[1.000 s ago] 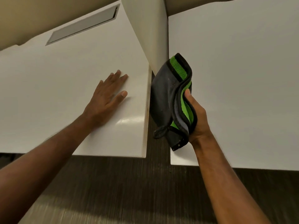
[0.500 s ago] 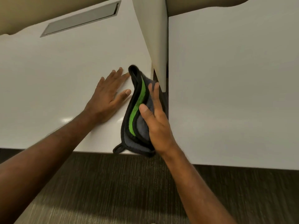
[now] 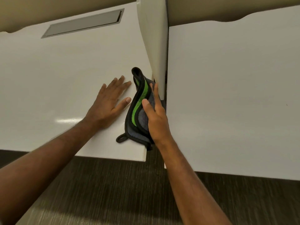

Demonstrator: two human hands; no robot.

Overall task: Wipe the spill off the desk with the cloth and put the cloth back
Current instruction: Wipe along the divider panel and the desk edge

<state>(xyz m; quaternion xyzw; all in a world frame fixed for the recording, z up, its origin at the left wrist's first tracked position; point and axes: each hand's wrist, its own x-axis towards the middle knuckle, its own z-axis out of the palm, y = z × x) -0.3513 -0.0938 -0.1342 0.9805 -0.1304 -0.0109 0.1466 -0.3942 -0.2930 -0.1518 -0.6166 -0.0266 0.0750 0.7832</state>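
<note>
A folded grey cloth (image 3: 138,114) with black trim and a green stripe lies on the right front corner of the left white desk (image 3: 56,82). My right hand (image 3: 155,117) rests flat on top of the cloth, fingers extended, pressing it against the desk beside the divider. A black loop of the cloth sticks out toward the desk's front edge. My left hand (image 3: 110,103) lies flat and open on the desk just left of the cloth, holding nothing. No spill is visible on the desk surface.
A cream divider panel (image 3: 154,46) stands between the left desk and a second white desk (image 3: 235,95) on the right. A grey cable hatch (image 3: 82,23) is set into the left desk's far side. Dark carpet (image 3: 121,192) runs below the front edges.
My right hand carried the cloth from the air over the gap leftward and down onto the left desk's corner; it now lies pressed flat there. My left hand stayed in place.
</note>
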